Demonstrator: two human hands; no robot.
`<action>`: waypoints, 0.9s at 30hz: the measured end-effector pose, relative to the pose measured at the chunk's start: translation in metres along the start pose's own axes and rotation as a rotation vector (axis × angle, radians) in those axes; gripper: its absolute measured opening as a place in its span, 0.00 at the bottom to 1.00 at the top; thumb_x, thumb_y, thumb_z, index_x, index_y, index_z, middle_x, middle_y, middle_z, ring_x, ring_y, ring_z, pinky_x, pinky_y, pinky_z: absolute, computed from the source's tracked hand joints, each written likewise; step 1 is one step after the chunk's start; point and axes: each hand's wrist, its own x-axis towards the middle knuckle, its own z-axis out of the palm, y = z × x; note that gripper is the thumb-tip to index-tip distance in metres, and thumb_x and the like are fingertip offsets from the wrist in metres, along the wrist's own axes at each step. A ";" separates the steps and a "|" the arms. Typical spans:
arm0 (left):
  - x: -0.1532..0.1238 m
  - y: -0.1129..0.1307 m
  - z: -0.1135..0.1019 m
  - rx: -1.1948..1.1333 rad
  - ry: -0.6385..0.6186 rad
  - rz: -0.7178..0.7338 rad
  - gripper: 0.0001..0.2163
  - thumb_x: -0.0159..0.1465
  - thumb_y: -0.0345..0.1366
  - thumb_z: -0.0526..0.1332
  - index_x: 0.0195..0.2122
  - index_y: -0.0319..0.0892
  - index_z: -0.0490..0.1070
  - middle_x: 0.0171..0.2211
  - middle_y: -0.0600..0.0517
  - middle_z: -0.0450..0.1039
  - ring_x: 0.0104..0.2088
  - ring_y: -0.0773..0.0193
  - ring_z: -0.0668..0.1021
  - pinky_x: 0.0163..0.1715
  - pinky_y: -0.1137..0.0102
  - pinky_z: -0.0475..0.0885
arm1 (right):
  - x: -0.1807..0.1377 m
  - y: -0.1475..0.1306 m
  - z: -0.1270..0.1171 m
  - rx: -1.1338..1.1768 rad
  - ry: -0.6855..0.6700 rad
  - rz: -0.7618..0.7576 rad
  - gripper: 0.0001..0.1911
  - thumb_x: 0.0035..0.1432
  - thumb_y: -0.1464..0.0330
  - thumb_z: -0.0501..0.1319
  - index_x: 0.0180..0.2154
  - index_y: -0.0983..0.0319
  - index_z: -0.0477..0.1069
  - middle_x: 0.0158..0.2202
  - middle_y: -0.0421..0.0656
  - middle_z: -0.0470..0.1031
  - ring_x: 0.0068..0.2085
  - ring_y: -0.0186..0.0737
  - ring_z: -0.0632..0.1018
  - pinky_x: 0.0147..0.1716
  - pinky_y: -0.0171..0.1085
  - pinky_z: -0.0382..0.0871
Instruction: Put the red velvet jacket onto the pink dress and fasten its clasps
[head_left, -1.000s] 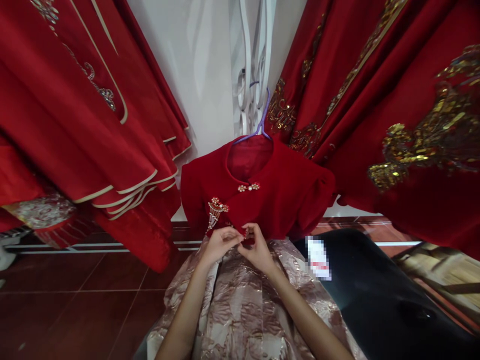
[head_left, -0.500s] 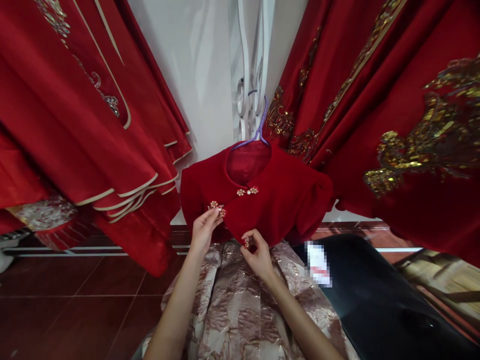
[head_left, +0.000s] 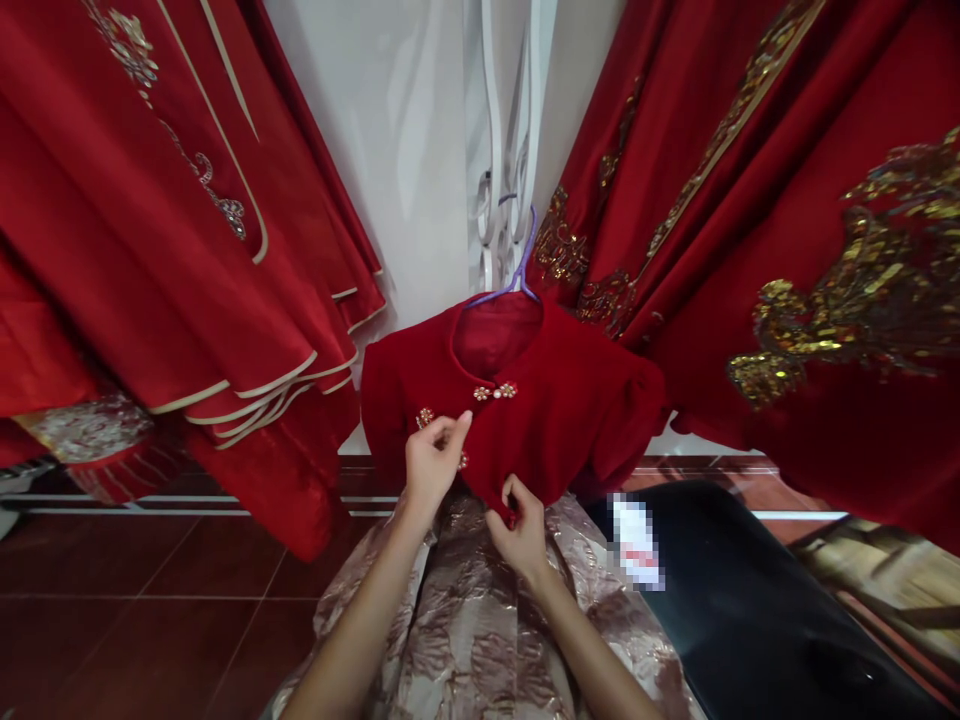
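One red jacket (head_left: 577, 400), edge (head_left: 490, 496) between right fingers (head_left: 534, 508)

Red jacket (head_left: 559, 410) on purple hanger (head_left: 520, 278), right hand (head_left: 523, 532) pinching its lower edge, left hand (head_left: 433, 466) at its front

Red jacket (head_left: 540, 425), hanging, front partly open (flowered neck clasp (head_left: 496, 393) fastened)

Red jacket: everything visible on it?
The red jacket looks velvety, with a smoother red lining visible inside and a jeweled clasp below the neck. It hangs from a purple hanger, front toward the camera. The right hand pinches it low in front; the left hand overlaps it, contact unclear.
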 end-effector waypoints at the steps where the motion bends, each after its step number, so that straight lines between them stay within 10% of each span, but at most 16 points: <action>1: 0.002 0.011 0.000 0.090 0.000 0.139 0.14 0.63 0.46 0.61 0.31 0.40 0.75 0.25 0.53 0.74 0.26 0.68 0.74 0.26 0.75 0.69 | 0.000 0.002 -0.001 0.000 0.021 -0.008 0.11 0.45 0.75 0.56 0.25 0.58 0.52 0.22 0.32 0.53 0.23 0.30 0.58 0.23 0.31 0.52; 5: 0.023 0.045 0.002 0.527 -0.095 0.604 0.11 0.67 0.41 0.57 0.44 0.44 0.75 0.39 0.49 0.74 0.41 0.62 0.73 0.33 0.73 0.70 | -0.003 0.006 -0.003 0.003 0.074 -0.034 0.12 0.47 0.74 0.55 0.23 0.58 0.50 0.20 0.32 0.51 0.21 0.30 0.57 0.22 0.31 0.50; 10: 0.052 0.063 0.000 0.842 -0.287 0.837 0.11 0.67 0.41 0.56 0.39 0.42 0.75 0.38 0.48 0.71 0.41 0.59 0.70 0.35 0.69 0.69 | -0.005 -0.001 -0.009 -0.016 0.164 -0.114 0.13 0.53 0.69 0.55 0.23 0.58 0.50 0.20 0.33 0.51 0.21 0.31 0.57 0.22 0.33 0.50; 18: 0.059 0.066 -0.008 0.796 -0.470 0.981 0.10 0.69 0.36 0.51 0.38 0.41 0.71 0.36 0.50 0.74 0.44 0.61 0.73 0.62 0.50 0.54 | -0.003 -0.014 -0.012 0.106 0.197 -0.154 0.08 0.60 0.62 0.56 0.33 0.59 0.60 0.29 0.39 0.60 0.31 0.37 0.65 0.31 0.36 0.60; 27: 0.060 0.057 0.006 0.727 -0.457 0.928 0.12 0.69 0.36 0.49 0.37 0.42 0.72 0.31 0.52 0.74 0.38 0.62 0.74 0.66 0.45 0.45 | 0.001 -0.023 -0.013 0.006 0.137 -0.190 0.10 0.61 0.67 0.57 0.27 0.59 0.61 0.26 0.38 0.63 0.28 0.36 0.66 0.28 0.36 0.58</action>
